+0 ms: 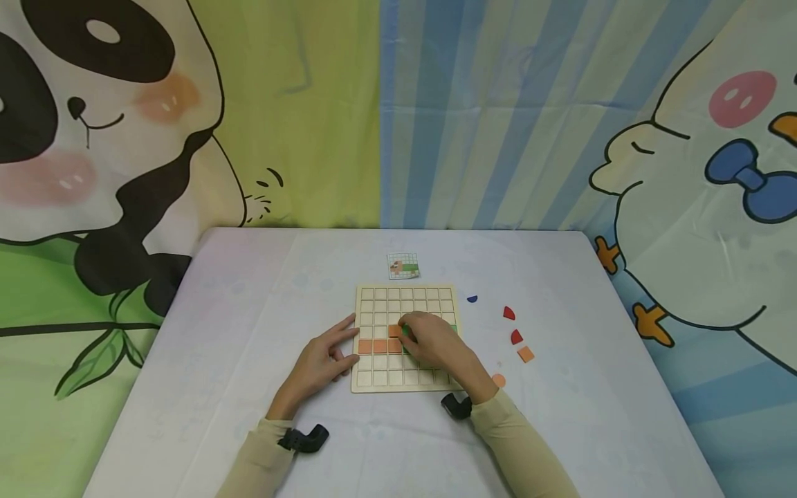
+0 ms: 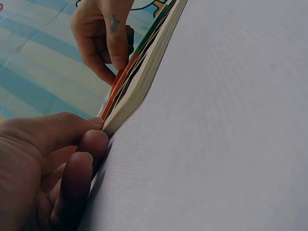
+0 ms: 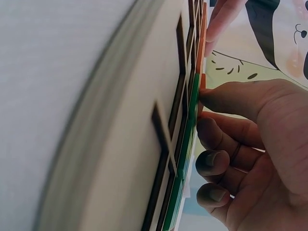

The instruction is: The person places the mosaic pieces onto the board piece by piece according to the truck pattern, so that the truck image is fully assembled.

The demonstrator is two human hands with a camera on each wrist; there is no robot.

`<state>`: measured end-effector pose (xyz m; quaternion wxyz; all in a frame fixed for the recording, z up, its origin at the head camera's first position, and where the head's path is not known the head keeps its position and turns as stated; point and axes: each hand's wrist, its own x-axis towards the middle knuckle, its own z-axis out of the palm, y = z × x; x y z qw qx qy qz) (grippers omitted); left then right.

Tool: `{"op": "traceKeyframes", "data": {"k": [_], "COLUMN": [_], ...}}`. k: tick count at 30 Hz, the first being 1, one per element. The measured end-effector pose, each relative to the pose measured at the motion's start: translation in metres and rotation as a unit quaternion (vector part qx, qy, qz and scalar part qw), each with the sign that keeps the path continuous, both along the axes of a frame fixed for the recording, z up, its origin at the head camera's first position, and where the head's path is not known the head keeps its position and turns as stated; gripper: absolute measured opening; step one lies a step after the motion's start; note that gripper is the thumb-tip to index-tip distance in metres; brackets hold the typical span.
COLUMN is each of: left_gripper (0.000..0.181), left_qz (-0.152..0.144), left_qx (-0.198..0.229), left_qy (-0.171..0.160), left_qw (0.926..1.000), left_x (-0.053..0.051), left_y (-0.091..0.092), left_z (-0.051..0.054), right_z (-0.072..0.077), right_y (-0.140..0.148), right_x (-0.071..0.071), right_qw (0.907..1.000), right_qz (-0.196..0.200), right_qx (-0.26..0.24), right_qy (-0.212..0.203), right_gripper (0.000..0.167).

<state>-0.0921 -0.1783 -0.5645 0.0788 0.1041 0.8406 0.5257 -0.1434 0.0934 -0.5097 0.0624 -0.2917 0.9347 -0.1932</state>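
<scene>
A pale wooden grid board (image 1: pixel 373 379) lies on the table, with a row of orange square tiles (image 1: pixel 380 346) set in its cells and green tiles (image 3: pixel 193 103) continuing it. My left hand (image 1: pixel 319 357) rests against the board's left edge, thumb and fingers touching the rim. Over the middle of the board is my right hand (image 1: pixel 436 341), its thumb and index finger pinching an orange tile (image 1: pixel 394 331) just above the orange row. Part of the green row is hidden under that hand. In the right wrist view, the other fingers (image 3: pixel 212 162) of this hand are curled.
Behind the board lies a small pattern card (image 1: pixel 403 266). To the right are a blue half-round piece (image 1: pixel 472 299), red quarter-round pieces (image 1: pixel 509 313), a loose orange square (image 1: pixel 526 354) and an orange round piece (image 1: pixel 499 380). A white cloth (image 1: pixel 280 277) covers the table.
</scene>
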Motion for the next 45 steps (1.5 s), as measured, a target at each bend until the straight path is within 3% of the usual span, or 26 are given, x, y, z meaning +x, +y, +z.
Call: {"op": "traceKeyframes", "data": {"k": [45], "left_gripper": [0.062], "left_qz": [0.008], "left_qx": [-0.008], "left_qy": [-0.009], "left_qw": [0.9999], "left_x": [0.0003], "left_y": [0.0016], "left_z": [0.0013], "right_z": [-0.0009], "right_y": [0.0049], "right_x": [-0.0023], "right_qw": [1.0], "right_qz": [0.002], "right_qx": [-0.002], "right_qy": [0.0], "right_gripper": [0.024]}}
